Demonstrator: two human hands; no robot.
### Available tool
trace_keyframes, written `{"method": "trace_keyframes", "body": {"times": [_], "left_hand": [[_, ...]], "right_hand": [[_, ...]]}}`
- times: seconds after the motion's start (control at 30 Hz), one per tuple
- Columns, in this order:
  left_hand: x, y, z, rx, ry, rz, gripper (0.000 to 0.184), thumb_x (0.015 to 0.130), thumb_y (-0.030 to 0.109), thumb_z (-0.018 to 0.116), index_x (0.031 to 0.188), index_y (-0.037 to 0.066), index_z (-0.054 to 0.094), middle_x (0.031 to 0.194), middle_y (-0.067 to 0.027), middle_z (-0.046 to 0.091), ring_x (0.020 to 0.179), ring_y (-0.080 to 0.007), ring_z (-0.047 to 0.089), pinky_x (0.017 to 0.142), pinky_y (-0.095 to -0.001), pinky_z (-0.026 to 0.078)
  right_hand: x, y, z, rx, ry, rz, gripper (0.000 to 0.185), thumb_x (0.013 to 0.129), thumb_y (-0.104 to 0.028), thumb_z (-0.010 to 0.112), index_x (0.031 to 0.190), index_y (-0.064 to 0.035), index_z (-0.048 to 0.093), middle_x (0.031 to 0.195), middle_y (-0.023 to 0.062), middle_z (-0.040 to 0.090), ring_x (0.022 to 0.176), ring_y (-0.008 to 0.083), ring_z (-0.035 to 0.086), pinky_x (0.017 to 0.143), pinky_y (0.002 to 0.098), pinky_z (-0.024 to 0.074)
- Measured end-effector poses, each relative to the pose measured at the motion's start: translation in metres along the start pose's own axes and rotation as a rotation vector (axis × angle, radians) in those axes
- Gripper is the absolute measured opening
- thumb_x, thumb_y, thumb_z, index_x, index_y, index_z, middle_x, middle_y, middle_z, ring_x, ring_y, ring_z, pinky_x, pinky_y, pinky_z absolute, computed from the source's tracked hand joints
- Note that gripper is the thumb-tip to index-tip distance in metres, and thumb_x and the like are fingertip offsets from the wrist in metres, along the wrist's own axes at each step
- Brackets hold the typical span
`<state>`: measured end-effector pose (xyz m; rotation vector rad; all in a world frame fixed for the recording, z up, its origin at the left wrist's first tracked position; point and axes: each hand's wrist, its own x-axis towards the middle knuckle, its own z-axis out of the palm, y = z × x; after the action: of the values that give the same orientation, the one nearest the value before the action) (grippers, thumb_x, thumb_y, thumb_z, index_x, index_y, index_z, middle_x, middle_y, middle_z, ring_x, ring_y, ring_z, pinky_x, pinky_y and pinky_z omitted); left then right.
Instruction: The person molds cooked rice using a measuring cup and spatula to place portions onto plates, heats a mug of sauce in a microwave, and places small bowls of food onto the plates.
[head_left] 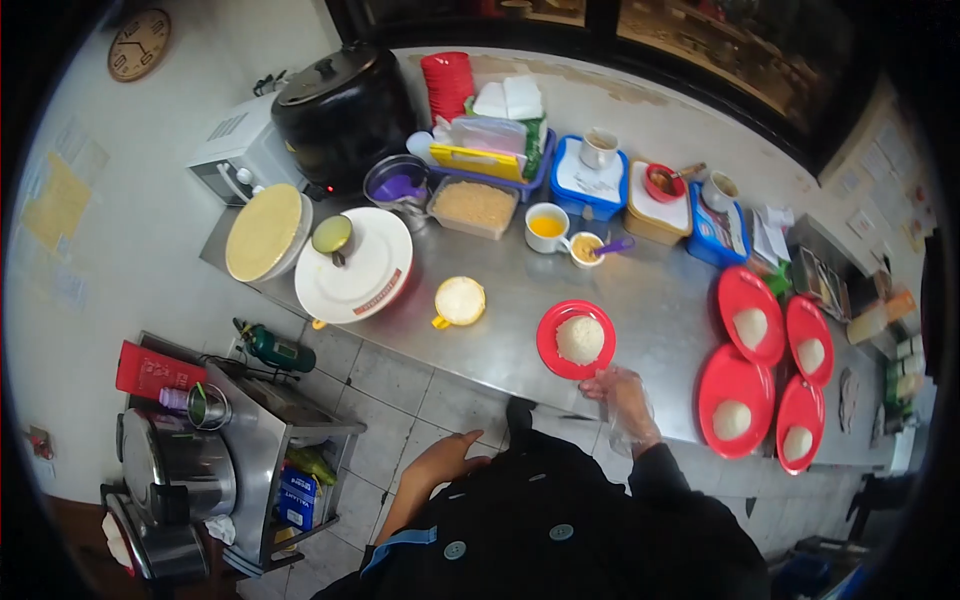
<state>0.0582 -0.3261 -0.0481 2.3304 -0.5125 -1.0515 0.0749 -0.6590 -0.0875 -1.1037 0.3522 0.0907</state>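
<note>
My right hand [624, 402], in a clear plastic glove, is at the near rim of a red plate [547, 340], its fingers closed at the edge. A rounded mound of white rice [580, 341] sits on that plate. My left hand [450, 462] is bare and held in front of my body, off the counter, fingers stretched out and nothing in it. Nearest to it on the counter is a yellow cup [461, 301] filled with something white. Beyond the plate stand a white cup of yellow liquid [546, 228] and a small cup with a purple spoon [588, 249].
Several red plates with rice mounds [737, 400] stand at the right. A large white lidded bowl [355, 265], a tub of tan crumbs [474, 208] and a black cooker [343, 120] are at the left. Blue containers [590, 175] line the wall. A trolley [270, 440] carries steel pots.
</note>
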Motion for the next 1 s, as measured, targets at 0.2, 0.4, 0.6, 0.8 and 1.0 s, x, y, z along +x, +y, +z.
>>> {"method": "trace_keyframes", "body": {"times": [0.2, 0.4, 0.6, 0.8, 1.0], "left_hand": [[0.025, 0.0, -0.068, 0.11, 0.093, -0.055, 0.062, 0.085, 0.042, 0.058, 0.133, 0.007, 0.039, 0.113, -0.0273, 0.055, 0.105, -0.0401, 0.054, 0.09, -0.0425, 0.043], [0.046, -0.004, -0.088, -0.013, 0.203, -0.007, 0.061, 0.086, 0.041, 0.057, 0.132, 0.004, 0.041, 0.124, -0.0256, 0.05, 0.114, -0.0381, 0.05, 0.094, -0.0411, 0.041], [0.067, -0.01, -0.12, -0.13, 0.204, 0.168, 0.046, 0.087, 0.029, 0.06, 0.124, 0.003, 0.05, 0.111, -0.0196, 0.061, 0.101, -0.0339, 0.06, 0.088, -0.0374, 0.046], [0.162, 0.027, -0.19, -0.61, 0.211, 0.404, 0.027, 0.09, 0.017, 0.058, 0.114, 0.005, 0.06, 0.095, -0.0045, 0.065, 0.078, -0.0104, 0.061, 0.07, -0.0249, 0.05], [0.335, 0.149, -0.242, -1.099, 0.105, 0.435, 0.048, 0.091, 0.018, 0.055, 0.136, 0.011, 0.04, 0.098, -0.0099, 0.061, 0.072, -0.0144, 0.061, 0.064, -0.0264, 0.054]], "right_hand": [[0.047, -0.033, 0.029, -0.389, -0.217, 0.373, 0.024, 0.086, -0.024, 0.06, 0.093, -0.0005, 0.061, 0.074, 0.01, 0.064, 0.06, 0.0163, 0.061, 0.055, 0.0253, 0.0461], [0.083, -0.098, 0.089, -0.393, -0.43, 0.517, 0.017, 0.08, -0.015, 0.067, 0.088, -0.0008, 0.064, 0.068, 0.0082, 0.062, 0.058, 0.0178, 0.062, 0.05, 0.0276, 0.0483], [0.198, -0.131, 0.085, -1.054, -0.081, -0.205, 0.025, 0.08, -0.018, 0.062, 0.099, -0.0015, 0.061, 0.083, 0.0116, 0.064, 0.065, 0.0216, 0.064, 0.058, 0.0324, 0.0497], [0.199, -0.18, 0.095, -1.549, 0.317, -0.504, 0.015, 0.078, -0.015, 0.06, 0.09, -0.0075, 0.065, 0.089, 0.0153, 0.064, 0.085, 0.0336, 0.061, 0.075, 0.0418, 0.0485], [0.274, -0.175, 0.014, -1.618, 0.13, -0.627, 0.018, 0.068, -0.008, 0.063, 0.085, -0.0059, 0.066, 0.084, 0.0163, 0.062, 0.085, 0.0333, 0.06, 0.078, 0.0408, 0.0482]]}}
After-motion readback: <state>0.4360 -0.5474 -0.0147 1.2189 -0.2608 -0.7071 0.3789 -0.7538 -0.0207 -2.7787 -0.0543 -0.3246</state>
